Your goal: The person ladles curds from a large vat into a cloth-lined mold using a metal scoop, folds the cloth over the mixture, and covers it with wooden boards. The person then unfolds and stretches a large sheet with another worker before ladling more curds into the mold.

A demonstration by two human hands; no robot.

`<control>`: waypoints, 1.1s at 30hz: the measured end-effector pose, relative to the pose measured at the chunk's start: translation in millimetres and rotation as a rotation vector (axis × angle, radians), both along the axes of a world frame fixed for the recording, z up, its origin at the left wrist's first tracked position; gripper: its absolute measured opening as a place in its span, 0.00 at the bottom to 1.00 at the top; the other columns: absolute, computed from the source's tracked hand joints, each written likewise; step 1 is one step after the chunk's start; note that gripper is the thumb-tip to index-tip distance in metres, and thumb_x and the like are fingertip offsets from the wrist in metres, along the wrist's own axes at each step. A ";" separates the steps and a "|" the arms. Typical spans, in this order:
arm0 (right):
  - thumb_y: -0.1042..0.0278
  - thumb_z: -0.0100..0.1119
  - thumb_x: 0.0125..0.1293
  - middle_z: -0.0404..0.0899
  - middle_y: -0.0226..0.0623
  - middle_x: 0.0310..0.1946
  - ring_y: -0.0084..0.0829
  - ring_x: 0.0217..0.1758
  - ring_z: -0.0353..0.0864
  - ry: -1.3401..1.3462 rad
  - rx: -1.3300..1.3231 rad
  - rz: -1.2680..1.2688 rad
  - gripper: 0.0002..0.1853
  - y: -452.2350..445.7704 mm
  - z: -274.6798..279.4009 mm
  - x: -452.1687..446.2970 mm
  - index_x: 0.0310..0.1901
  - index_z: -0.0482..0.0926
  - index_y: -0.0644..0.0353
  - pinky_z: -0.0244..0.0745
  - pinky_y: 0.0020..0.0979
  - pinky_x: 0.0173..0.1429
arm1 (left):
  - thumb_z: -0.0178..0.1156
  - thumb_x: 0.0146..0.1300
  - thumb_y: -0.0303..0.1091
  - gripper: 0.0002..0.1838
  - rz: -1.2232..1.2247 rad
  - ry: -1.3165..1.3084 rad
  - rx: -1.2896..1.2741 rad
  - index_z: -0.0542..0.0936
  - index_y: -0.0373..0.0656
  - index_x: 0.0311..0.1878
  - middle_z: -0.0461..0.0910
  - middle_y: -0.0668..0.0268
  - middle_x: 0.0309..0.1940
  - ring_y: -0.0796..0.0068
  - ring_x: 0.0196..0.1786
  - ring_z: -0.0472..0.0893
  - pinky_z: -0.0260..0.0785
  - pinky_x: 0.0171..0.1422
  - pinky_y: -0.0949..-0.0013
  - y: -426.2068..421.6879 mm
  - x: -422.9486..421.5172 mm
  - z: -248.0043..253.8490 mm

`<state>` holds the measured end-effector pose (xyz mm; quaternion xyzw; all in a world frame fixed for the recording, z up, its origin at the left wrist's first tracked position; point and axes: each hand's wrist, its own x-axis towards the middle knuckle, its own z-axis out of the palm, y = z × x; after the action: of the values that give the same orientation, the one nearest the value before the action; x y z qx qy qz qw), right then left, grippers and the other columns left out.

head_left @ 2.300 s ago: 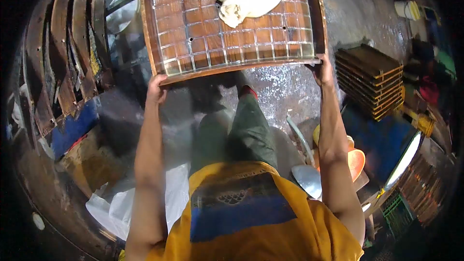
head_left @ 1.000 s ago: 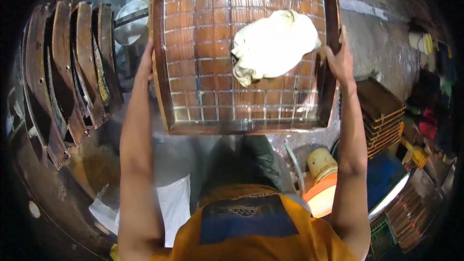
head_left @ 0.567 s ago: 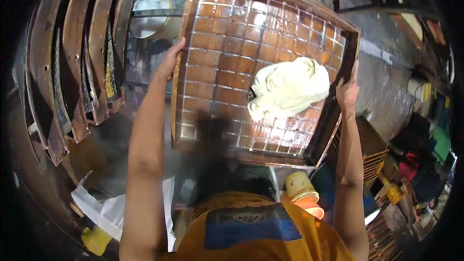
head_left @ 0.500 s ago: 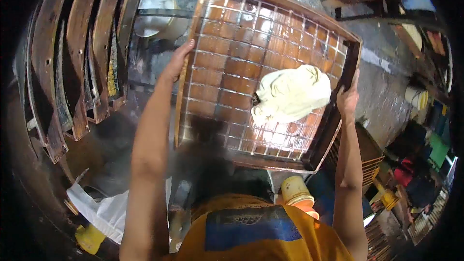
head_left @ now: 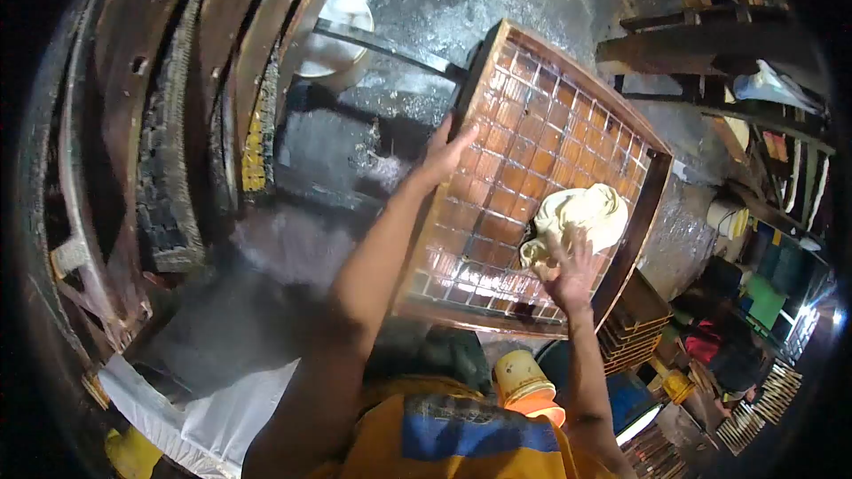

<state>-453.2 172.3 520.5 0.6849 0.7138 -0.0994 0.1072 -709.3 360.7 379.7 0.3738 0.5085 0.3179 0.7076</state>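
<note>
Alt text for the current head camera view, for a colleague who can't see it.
A person's left hand grips the side of a tilted wooden tray marked with a grid, while the right hand, fingers spread, overlaps a crumpled pale cloth inside. Yellowish bucket below.

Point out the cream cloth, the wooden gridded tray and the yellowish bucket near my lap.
Cream cloth [head_left: 596, 208]: head view, on its upper folds.
Wooden tray [head_left: 532, 142]: head view, bare gridded base.
Yellowish bucket [head_left: 518, 372]: head view, its body.
</note>
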 end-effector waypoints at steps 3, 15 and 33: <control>0.63 0.56 0.63 0.66 0.47 0.62 0.52 0.69 0.58 0.016 0.068 0.006 0.21 -4.7 -30.2 -2.6 0.59 0.72 0.50 0.56 0.50 0.70 | 0.56 0.57 0.65 0.52 -0.074 0.024 0.033 0.54 0.29 0.70 0.59 0.44 0.68 0.54 0.72 0.59 0.51 0.73 0.61 2.7 -7.1 5.9; 0.79 0.52 0.66 0.76 0.32 0.42 0.24 0.47 0.76 0.961 1.000 -0.686 0.11 -16.7 110.9 43.1 0.49 0.71 0.63 0.76 0.27 0.49 | 0.69 0.49 0.48 0.47 -0.242 0.638 0.915 0.59 0.38 0.68 0.62 0.49 0.65 0.49 0.68 0.61 0.51 0.72 0.49 -38.5 7.7 118.4; 0.74 0.62 0.58 0.78 0.35 0.40 0.24 0.43 0.76 0.819 0.998 -0.599 0.15 -210.6 416.0 -28.4 0.46 0.74 0.68 0.71 0.25 0.49 | 0.73 0.46 0.24 0.38 -0.874 -0.870 0.989 0.66 0.40 0.61 0.76 0.64 0.53 0.72 0.54 0.76 0.73 0.56 0.68 -262.9 168.6 478.1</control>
<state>-481.6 -38.3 936.5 0.7267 0.4381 -0.0354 -0.5280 -540.7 97.8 857.9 0.6530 -0.2073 0.3179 0.6555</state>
